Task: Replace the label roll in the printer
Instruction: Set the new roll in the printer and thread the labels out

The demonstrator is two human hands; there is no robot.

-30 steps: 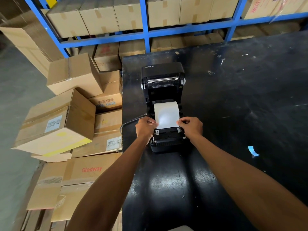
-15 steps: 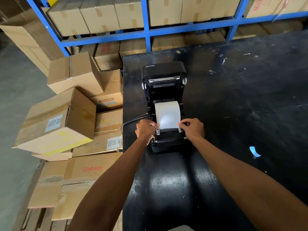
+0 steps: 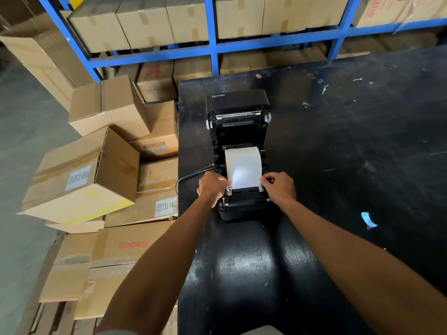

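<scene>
On the black table (image 3: pixel 338 165) before warehouse shelving, your left hand (image 3: pixel 212 187) and right hand (image 3: pixel 280 188) pinch the label roll's (image 3: pixel 243 165) leading edge between them. The roll sits seated in the printer (image 3: pixel 238 131); feeding through and closing the lid beyond your hands remain.

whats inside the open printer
A white label roll sits in the printer, its loose end pulled forward between the left hand and right hand. The roll's core is hidden.

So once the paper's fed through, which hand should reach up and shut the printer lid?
Probably either. Left hand and right hand each pinch an edge of the paper, equally near the open lid.
</scene>
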